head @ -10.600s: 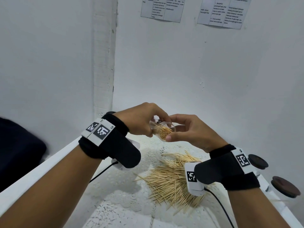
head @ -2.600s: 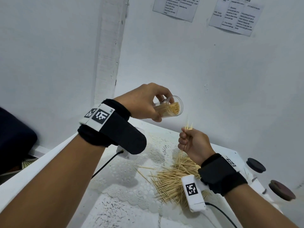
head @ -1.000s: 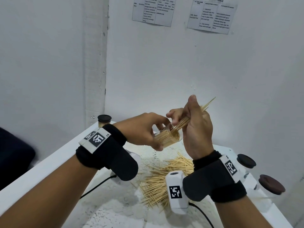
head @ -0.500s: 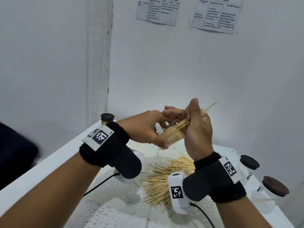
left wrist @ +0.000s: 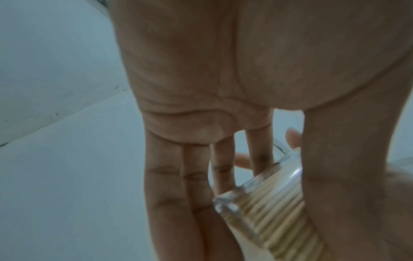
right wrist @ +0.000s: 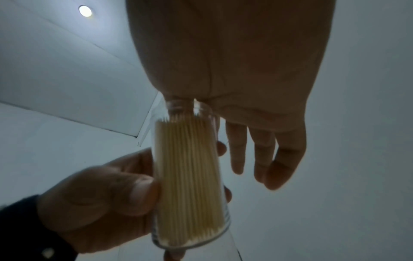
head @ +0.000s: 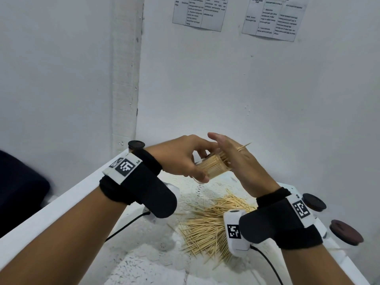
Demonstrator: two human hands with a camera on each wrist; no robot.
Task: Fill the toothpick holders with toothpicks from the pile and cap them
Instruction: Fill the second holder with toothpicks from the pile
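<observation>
Half a second ago the right hand point(head: 236, 159) was pinching a bundle of toothpicks into the holder point(head: 213, 166); now its fingers are spread flat against the mouth, one stray pick poking past them. The left hand point(head: 181, 159) grips the holder, tilted above the pile point(head: 209, 227) on the desk — nearly full, so capping looks close.

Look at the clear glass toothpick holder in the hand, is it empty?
No, the clear glass toothpick holder gripped by the left hand is packed nearly full with pale wooden toothpicks.
</observation>
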